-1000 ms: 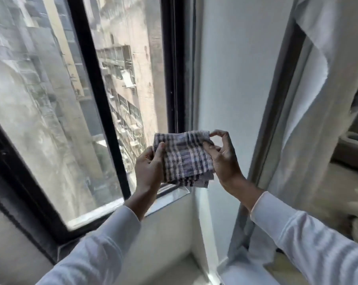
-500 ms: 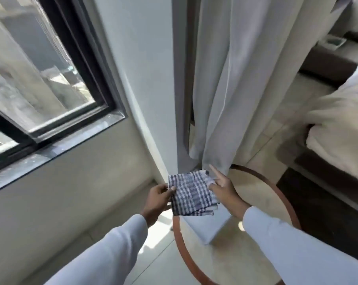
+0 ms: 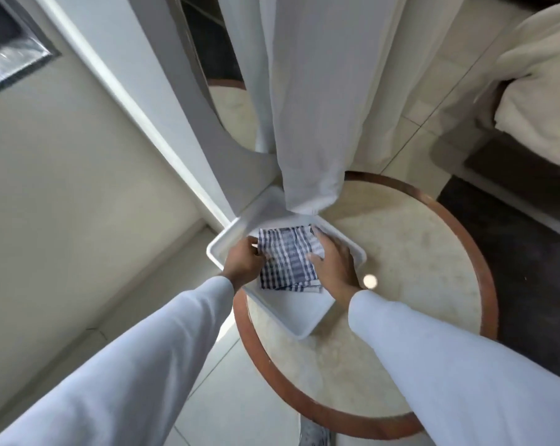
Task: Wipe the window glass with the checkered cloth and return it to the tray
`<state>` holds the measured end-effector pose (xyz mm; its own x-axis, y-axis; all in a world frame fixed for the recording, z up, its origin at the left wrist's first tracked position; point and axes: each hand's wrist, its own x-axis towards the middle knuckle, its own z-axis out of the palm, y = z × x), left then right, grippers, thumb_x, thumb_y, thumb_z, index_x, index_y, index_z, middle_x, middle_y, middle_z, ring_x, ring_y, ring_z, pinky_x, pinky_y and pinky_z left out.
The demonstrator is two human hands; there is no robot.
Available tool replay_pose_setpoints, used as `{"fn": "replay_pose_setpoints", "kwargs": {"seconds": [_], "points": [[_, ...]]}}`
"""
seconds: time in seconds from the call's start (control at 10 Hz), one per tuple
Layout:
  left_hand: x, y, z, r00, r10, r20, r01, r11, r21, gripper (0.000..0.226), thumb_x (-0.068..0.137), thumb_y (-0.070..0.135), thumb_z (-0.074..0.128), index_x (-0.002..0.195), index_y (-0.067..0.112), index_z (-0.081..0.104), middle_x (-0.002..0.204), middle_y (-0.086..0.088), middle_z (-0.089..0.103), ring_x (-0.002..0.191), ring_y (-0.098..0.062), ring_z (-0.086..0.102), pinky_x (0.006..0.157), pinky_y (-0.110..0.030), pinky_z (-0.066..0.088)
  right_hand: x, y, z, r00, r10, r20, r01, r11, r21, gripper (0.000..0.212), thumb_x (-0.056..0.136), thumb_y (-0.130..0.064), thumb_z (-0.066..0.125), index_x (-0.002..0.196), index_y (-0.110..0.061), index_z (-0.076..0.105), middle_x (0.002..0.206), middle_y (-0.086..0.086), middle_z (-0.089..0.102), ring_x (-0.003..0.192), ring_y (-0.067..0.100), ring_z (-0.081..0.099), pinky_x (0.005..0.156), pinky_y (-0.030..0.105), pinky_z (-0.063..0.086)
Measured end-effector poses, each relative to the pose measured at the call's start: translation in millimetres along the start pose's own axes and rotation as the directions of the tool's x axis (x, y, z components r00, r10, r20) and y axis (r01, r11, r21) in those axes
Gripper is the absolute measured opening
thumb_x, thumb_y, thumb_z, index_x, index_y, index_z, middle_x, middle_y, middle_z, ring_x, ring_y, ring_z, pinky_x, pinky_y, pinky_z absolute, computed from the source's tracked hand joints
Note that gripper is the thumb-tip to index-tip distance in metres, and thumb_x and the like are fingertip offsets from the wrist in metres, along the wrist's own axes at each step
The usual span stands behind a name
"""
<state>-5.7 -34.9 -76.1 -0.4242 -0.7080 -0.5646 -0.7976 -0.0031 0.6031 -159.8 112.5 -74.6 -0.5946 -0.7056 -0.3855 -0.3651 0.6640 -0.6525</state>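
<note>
The folded blue-and-white checkered cloth point(image 3: 286, 257) lies inside the white tray point(image 3: 291, 320), which stands on a round table. My left hand point(image 3: 241, 263) pinches the cloth's left edge. My right hand point(image 3: 331, 262) rests flat on its right side with the fingers spread over the fabric. Only a corner of the window frame point(image 3: 11, 53) shows at the top left; the glass is almost out of view.
The round table point(image 3: 417, 252) has a pale top and a brown rim. A white curtain point(image 3: 307, 101) hangs down onto the tray's far corner. A bed with a cream cover point(image 3: 536, 101) stands at the right. Tiled floor lies below at the left.
My view has swung from the window down to the table. Both hands have carried the cloth down from the glass and lowered it into the tray.
</note>
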Motion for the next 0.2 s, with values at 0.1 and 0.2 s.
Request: {"fn": "replay_pose_setpoints", "kwargs": {"seconds": [0.1,0.2], "points": [[0.9,-3.3,-4.3,0.998,0.015,-0.064,-0.015,1.000,0.010,0.062,0.095,0.016,0.073,0.152,0.006,0.051,0.141,-0.014,0.068,0.127,-0.030,0.068,0.101,-0.032,0.052,-6.1,-1.9,4.9,0.987,-0.064,-0.145,0.034,0.980,-0.198,0.052,0.102,-0.009,0.063,0.154,-0.015,0.058,0.156,0.010,0.058,0.147,0.033,0.047,0.126,0.041,0.036],[-12.5,-2.5,-29.5,0.994,0.043,-0.101,-0.032,0.994,0.103,0.074,0.096,0.032,0.073,0.160,0.008,0.043,0.159,-0.014,0.054,0.148,-0.033,0.052,0.121,-0.040,0.041,-19.2,-21.0,3.3,0.974,-0.076,-0.214,0.041,0.986,-0.161,0.046,0.102,-0.007,0.057,0.147,-0.013,0.064,0.164,0.005,0.050,0.148,0.031,0.046,0.125,0.039,0.038]]}}
